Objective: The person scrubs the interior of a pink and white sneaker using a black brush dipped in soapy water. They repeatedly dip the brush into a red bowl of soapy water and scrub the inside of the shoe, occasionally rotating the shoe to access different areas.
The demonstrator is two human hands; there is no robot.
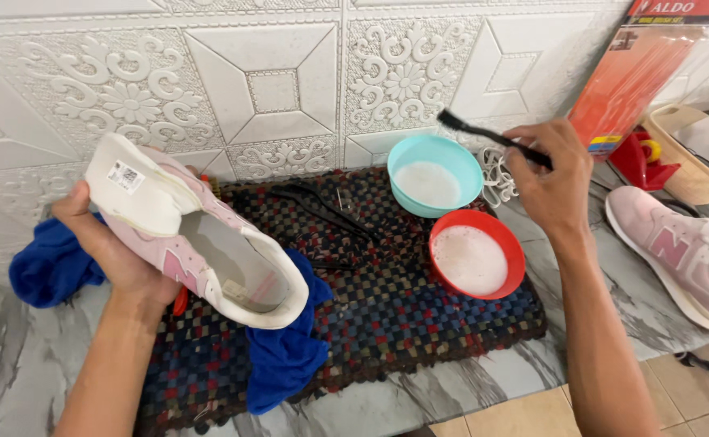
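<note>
Here, left hand (115,243) grips a pink sneaker (200,239) by the heel, opening upward, over a blue cloth (285,352). Right hand (553,182) pinches a black brush (492,137) above teal bowl (435,174) and red bowl (476,255). Woven mat (395,316) between the hands; marble counter edge near the wrists. Second sneaker (682,255) right of the right hand.

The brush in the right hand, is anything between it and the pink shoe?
Nothing blocks it. The black brush in the right hand is up above the teal bowl. The pink shoe, held in the left hand, lies across open space over the mat.
</note>
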